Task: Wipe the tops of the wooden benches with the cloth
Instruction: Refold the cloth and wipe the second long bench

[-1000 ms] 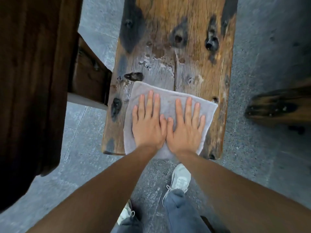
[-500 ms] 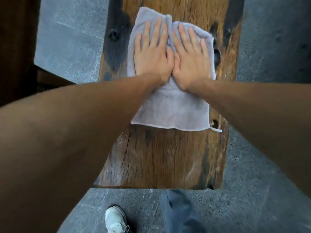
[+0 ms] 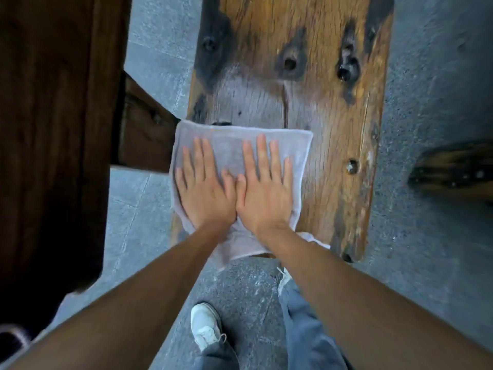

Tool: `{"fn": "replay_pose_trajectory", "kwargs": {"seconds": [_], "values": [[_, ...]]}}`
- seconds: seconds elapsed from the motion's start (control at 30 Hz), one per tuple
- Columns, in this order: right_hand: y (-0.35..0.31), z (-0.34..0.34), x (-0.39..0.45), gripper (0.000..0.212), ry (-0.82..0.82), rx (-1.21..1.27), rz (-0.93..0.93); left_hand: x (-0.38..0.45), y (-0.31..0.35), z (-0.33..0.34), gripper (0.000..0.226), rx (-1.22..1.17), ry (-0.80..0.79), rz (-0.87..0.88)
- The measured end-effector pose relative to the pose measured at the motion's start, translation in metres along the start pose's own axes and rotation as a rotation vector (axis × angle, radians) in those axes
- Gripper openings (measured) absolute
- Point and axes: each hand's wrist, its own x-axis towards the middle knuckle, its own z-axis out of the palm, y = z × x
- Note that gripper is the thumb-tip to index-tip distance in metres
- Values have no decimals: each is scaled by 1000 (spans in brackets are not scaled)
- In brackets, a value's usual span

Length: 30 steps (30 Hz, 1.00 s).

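A worn wooden bench (image 3: 336, 124) with dark knots and holes runs away from me in the head view. A light grey cloth (image 3: 229, 144) lies on its near left part, its near edge hanging over the bench end. My left hand (image 3: 204, 194) and my right hand (image 3: 264, 193) lie side by side on the cloth, palms down, fingers spread, thumbs touching, pressing it to the wood. A pale streaked patch of wood shows just beyond the cloth.
A dark wooden table (image 3: 53, 129) fills the left side, with a crossbeam (image 3: 144, 134) reaching toward the bench. The end of another wooden bench (image 3: 453, 169) shows at the right edge. Below are a grey stone floor (image 3: 426, 249), my white shoe (image 3: 206, 327) and blue trouser legs.
Both hands have pulled the cloth from the far part of the bench back to its near end, now more to the left side.
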Motion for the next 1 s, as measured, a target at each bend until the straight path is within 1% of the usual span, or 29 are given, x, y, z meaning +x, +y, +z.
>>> {"fn": "replay_pose_trajectory", "kwargs": {"seconds": [0.07, 0.13, 0.2, 0.3, 0.4, 0.47, 0.53, 0.6, 0.67, 0.73, 0.77, 0.87, 1.0], "values": [[-12, 13, -31, 61, -29, -31, -101, -35, -28, 5, 66, 12, -9, -43], [-14, 22, -45, 60, -36, -68, -171, -50, -41, 9, 67, 23, -19, -45], [-10, 22, -45, 60, -53, -93, -218, -50, -42, 8, 69, 43, -37, -20], [0, 18, -27, 62, -55, -86, -271, -36, -38, 6, 69, 79, -50, 63], [2, 6, 11, 62, 15, -66, -249, -6, -23, -1, 69, 87, -49, 125], [3, -3, 45, 60, 52, -92, -251, 25, -4, -4, 71, 82, -27, 113], [9, -17, 81, 61, 35, -111, -285, 59, 15, -7, 72, 66, -23, 85], [15, -32, 122, 63, 35, -120, -304, 101, 32, -10, 72, 83, -12, 109], [17, -45, 169, 60, 32, -73, -301, 151, 44, -15, 70, 25, 17, 119], [14, -53, 206, 60, 65, -54, -265, 192, 54, -16, 69, -57, 28, 86], [15, -54, 219, 61, 76, -51, -236, 203, 59, -16, 69, -94, 9, 55], [12, -56, 234, 62, 85, -49, -202, 212, 65, -18, 66, -84, 25, 32], [15, -50, 204, 62, 67, -19, -122, 187, 60, -17, 68, -22, 9, 86]]}}
